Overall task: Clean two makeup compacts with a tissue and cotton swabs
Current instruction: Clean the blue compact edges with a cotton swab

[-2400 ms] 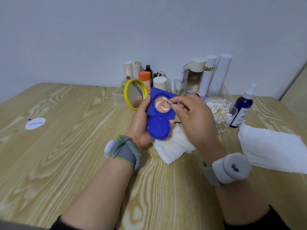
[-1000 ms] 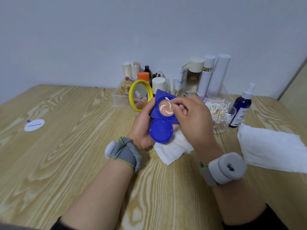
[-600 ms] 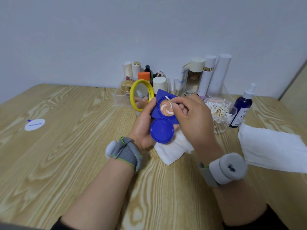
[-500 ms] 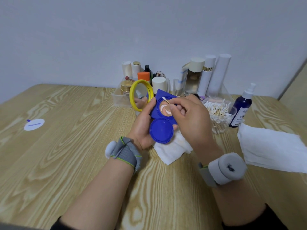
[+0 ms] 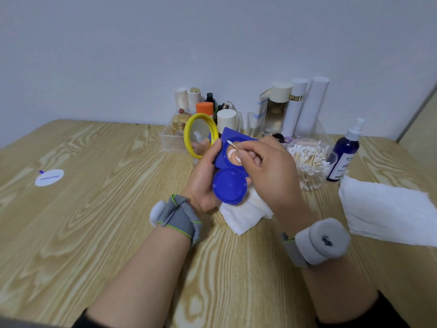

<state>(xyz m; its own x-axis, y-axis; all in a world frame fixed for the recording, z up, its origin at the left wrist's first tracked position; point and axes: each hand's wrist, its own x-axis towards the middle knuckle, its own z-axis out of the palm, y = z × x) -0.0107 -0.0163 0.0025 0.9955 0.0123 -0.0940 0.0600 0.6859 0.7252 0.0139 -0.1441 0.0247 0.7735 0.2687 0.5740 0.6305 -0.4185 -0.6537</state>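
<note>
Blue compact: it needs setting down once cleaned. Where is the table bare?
The wooden table is bare between the round white sticker and the left hand, and in front between the forearms. It is crowded at the back right: clear tray of bottles, clear jar of cotton swabs, dark blue spray bottle, flat white tissue.

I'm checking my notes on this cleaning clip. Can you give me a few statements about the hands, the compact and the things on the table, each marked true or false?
1. The right hand pinches a cotton swab over the open blue compact. True.
2. The left hand lies flat on the table. False: it holds the blue compact above the table.
3. The jar of cotton swabs stands to the left of both hands. False: it stands to their right, beside the spray bottle.
4. A folded tissue lies on the table below the compact. True.
</note>
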